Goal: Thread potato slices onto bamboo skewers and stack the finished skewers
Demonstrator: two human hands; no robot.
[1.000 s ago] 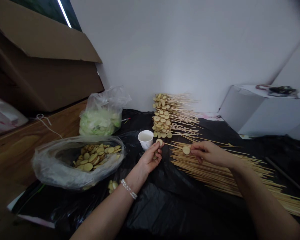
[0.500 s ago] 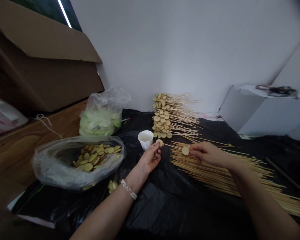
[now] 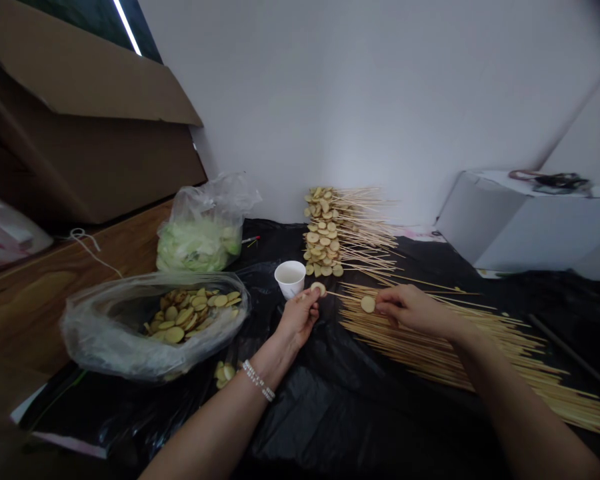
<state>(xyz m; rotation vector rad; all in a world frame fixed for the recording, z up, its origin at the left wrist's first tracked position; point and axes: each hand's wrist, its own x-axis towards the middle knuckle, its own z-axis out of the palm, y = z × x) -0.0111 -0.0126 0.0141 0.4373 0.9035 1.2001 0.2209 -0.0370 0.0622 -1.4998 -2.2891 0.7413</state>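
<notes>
- Left hand (image 3: 297, 320) grasping a potato slice (image 3: 318, 288) at the end of a bamboo skewer (image 3: 343, 296); right hand (image 3: 415, 310) pinching a second slice (image 3: 367, 304) on that skewer (fingers closed, not clenched).
- Off-centre forcing risking a split slice.
- Paper cup (image 3: 290, 279) sitting just beside the left hand, knuckle contact risking a tip-over.
- Black plastic sheet (image 3: 330, 427) offering open room below both wrists; loose skewers (image 3: 445, 347) crowding the right side.

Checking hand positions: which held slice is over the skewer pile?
The potato slice pinched in the right hand lies over the bamboo skewer pile; the slice in the left hand sits short of the pile, near the white paper cup.
</notes>
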